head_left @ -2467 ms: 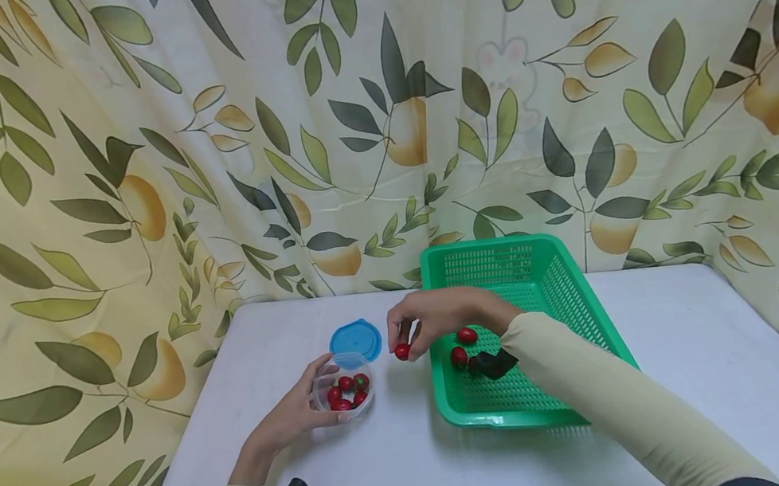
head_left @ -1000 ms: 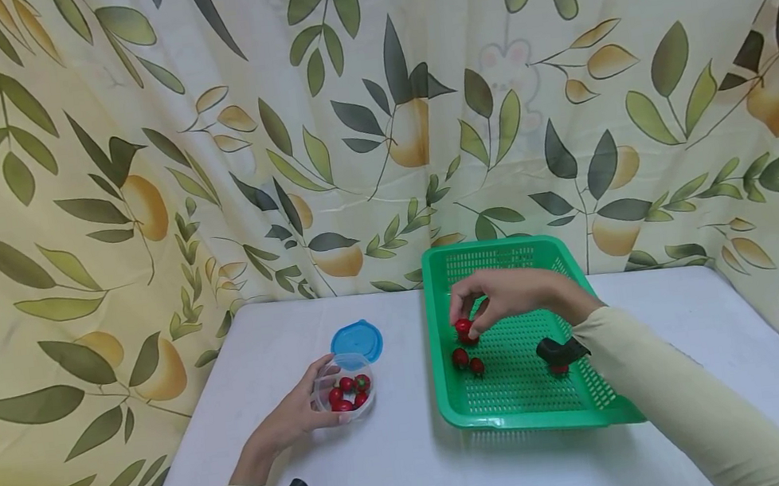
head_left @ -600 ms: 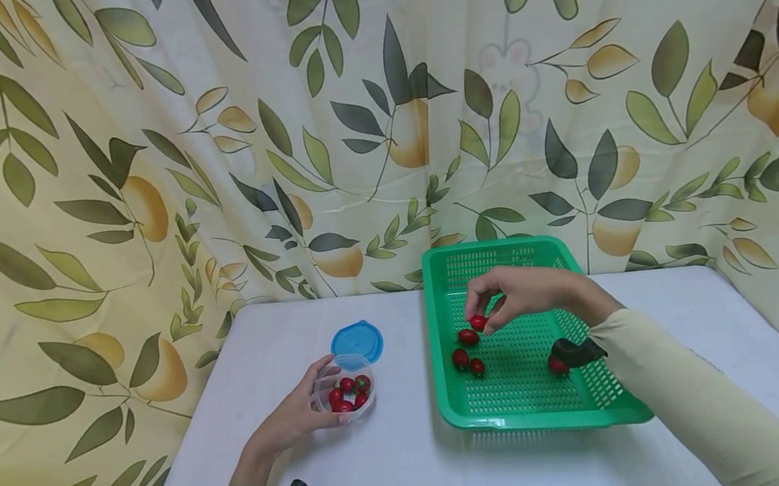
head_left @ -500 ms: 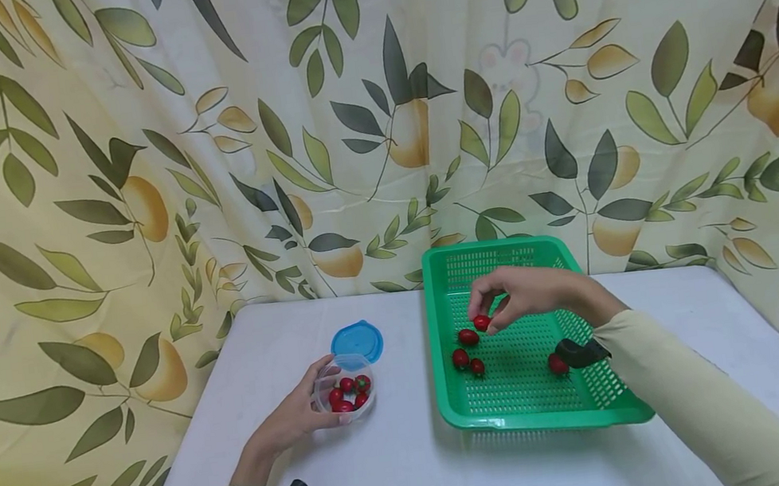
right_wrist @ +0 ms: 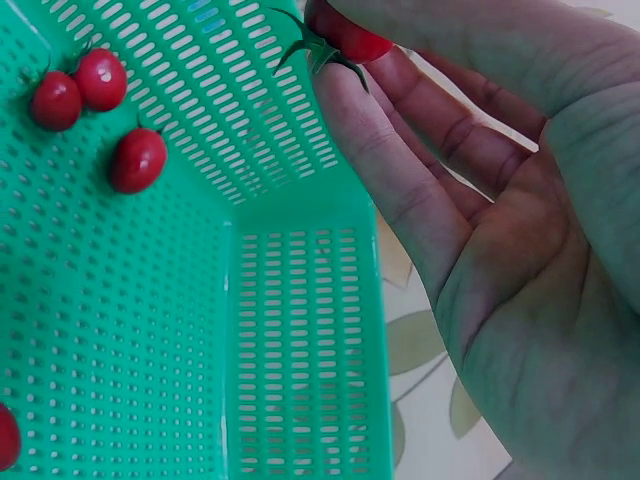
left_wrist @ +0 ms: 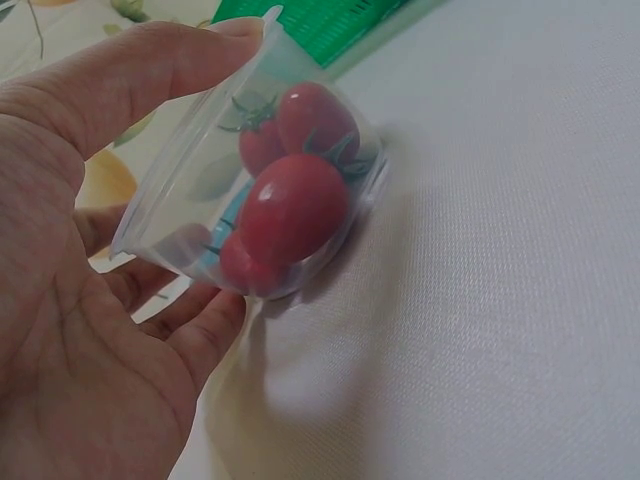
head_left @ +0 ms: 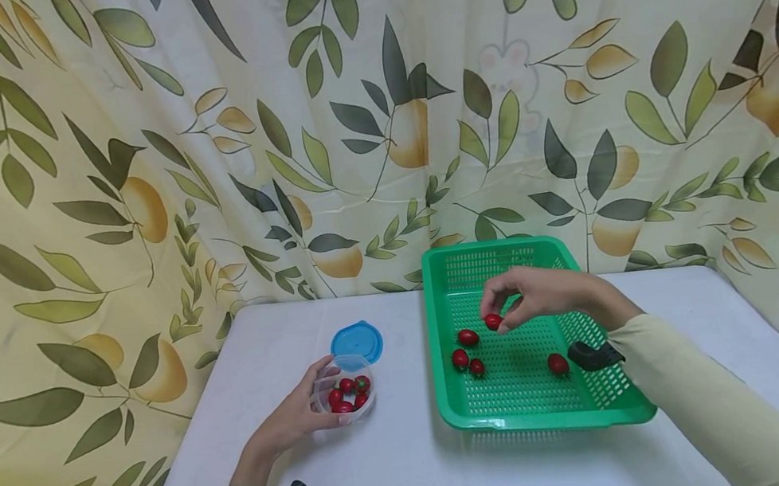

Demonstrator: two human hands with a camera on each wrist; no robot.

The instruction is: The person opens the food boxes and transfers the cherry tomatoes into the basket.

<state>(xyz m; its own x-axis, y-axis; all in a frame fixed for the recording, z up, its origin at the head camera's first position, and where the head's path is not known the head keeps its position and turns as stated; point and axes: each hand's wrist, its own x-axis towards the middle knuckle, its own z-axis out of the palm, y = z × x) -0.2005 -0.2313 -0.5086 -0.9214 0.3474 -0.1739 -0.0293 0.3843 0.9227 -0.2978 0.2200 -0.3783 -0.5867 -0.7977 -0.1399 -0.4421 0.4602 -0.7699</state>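
My left hand (head_left: 304,402) grips a small clear plastic tub (left_wrist: 185,185) on the table, thumb and fingers around its sides. Several red cherry tomatoes (left_wrist: 295,208), some with green stems, lie inside it. Over the green basket (head_left: 547,419), my right hand (head_left: 535,293) pinches one cherry tomato (right_wrist: 350,35) between thumb and fingertips; its green calyx shows in the right wrist view. Below that hand, three tomatoes sit near the basket's left side, among them an oval tomato (head_left: 468,337). Another tomato (head_left: 558,364) lies alone toward the right.
Behind the tub, a blue lid (head_left: 357,341) lies flat on the white tablecloth (head_left: 387,476). A leaf-patterned curtain (head_left: 375,116) hangs along the back and left of the table. The basket stands to the right of the tub.
My right hand has gone from beside the tub into the basket, picked a tomato from the left group and shifted up and right with it. The left hand keeps still on the tub.
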